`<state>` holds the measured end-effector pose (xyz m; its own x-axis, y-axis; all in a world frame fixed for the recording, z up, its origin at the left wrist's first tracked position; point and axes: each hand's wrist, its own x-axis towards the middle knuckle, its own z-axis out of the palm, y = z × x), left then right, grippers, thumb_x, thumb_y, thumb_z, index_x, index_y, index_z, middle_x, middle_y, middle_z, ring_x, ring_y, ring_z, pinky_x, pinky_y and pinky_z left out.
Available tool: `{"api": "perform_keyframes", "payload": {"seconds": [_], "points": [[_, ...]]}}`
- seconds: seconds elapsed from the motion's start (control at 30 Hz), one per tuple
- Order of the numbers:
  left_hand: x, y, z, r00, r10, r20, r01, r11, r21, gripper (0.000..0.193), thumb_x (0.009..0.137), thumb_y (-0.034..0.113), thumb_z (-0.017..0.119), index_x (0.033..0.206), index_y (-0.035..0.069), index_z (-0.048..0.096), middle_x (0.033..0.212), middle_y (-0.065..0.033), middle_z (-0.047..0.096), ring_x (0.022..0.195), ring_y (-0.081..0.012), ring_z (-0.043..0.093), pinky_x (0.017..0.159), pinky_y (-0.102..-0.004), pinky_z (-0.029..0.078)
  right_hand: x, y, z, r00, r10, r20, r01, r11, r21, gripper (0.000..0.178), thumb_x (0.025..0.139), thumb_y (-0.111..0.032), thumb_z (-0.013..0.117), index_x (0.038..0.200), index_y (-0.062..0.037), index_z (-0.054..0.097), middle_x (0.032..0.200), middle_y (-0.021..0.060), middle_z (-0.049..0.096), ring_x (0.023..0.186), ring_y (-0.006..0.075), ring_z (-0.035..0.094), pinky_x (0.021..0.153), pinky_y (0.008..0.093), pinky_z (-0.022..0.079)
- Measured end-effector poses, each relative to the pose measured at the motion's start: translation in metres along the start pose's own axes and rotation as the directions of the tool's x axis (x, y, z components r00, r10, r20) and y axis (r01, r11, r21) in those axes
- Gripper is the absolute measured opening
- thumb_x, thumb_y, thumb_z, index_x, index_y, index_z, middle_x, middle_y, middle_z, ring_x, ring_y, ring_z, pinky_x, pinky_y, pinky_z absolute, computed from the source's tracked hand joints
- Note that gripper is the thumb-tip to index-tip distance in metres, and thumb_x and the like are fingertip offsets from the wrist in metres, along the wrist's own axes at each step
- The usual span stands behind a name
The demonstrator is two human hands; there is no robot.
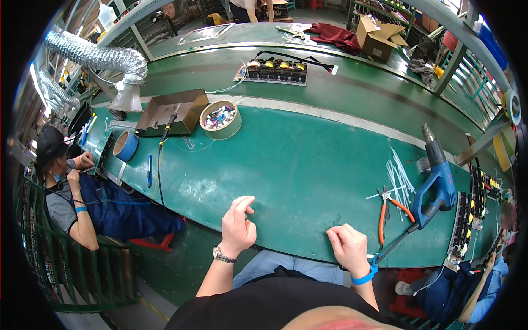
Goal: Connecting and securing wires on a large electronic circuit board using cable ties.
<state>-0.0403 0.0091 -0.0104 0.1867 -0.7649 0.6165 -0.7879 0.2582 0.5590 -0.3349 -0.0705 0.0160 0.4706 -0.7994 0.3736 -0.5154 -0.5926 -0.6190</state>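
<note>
My left hand (pixel 238 226) is at the near edge of the green workbench (pixel 280 165), its fingers loosely curled with nothing visible in them. A watch is on that wrist. To the right, my right hand (pixel 348 247) is also curled closed by the bench edge, with nothing showing in it; a blue band (pixel 364 276) circles its wrist. Nearest to it are orange-handled cutting pliers (pixel 383 217), lying open on the bench. White cable ties (pixel 400 173) are scattered just beyond them. Beside these lies a blue heat gun (pixel 434 187), nozzle pointing away from me.
At the left are a brown metal box (pixel 170 104) with a soldering iron, a round tub (pixel 221 131) of small parts, a tape roll (pixel 126 146) and a blue pen-like tool (pixel 149 170). A circuit board (pixel 275 74) lies beyond. Co-workers sit at both sides; more boards (pixel 462 225) stand right.
</note>
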Motion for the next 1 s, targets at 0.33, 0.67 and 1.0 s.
{"api": "perform_keyframes", "payload": {"seconds": [0.33, 0.67, 1.0], "points": [[-0.002, 0.000, 0.000, 1.000, -0.005, -0.006, 0.005, 1.000, -0.003, 0.065, 0.065, -0.011, 0.050, 0.130, -0.002, 0.055, 0.120, -0.0185, 0.063, 0.076, -0.0233, 0.063, 0.062, -0.0333, 0.052, -0.001, -0.001, 0.001, 1.000, 0.002, -0.016, -0.002, 0.999, 0.038, 0.010, 0.092, -0.012, 0.072, 0.084, -0.0056, 0.072, 0.071, 0.0076, 0.062, 0.057, 0.0241, 0.060, 0.053, 0.0346, 0.046], [0.011, 0.008, -0.005, 0.998, -0.001, 0.063, 0.001, 1.000, 0.000, 0.062, 0.069, -0.011, 0.052, 0.130, -0.001, 0.054, 0.123, -0.0197, 0.062, 0.080, -0.0245, 0.065, 0.066, -0.0341, 0.054, 0.002, -0.001, 0.002, 1.000, 0.014, 0.004, -0.014, 1.000, 0.015, 0.009, 0.091, -0.013, 0.074, 0.085, -0.0075, 0.070, 0.071, 0.0060, 0.062, 0.058, 0.0251, 0.062, 0.053, 0.0352, 0.048], [0.162, -0.016, 0.030, 0.918, 0.254, 0.304, -0.226, 0.966, -0.124, 0.050, 0.081, -0.007, 0.058, 0.129, 0.002, 0.055, 0.122, -0.0162, 0.059, 0.092, -0.0263, 0.066, 0.078, -0.0351, 0.056, 0.000, -0.001, 0.000, 0.999, 0.041, -0.006, -0.041, 0.999, 0.028, 0.009, 0.090, -0.015, 0.074, 0.084, -0.0087, 0.072, 0.073, 0.0052, 0.064, 0.060, 0.0254, 0.064, 0.055, 0.0359, 0.050]]}}
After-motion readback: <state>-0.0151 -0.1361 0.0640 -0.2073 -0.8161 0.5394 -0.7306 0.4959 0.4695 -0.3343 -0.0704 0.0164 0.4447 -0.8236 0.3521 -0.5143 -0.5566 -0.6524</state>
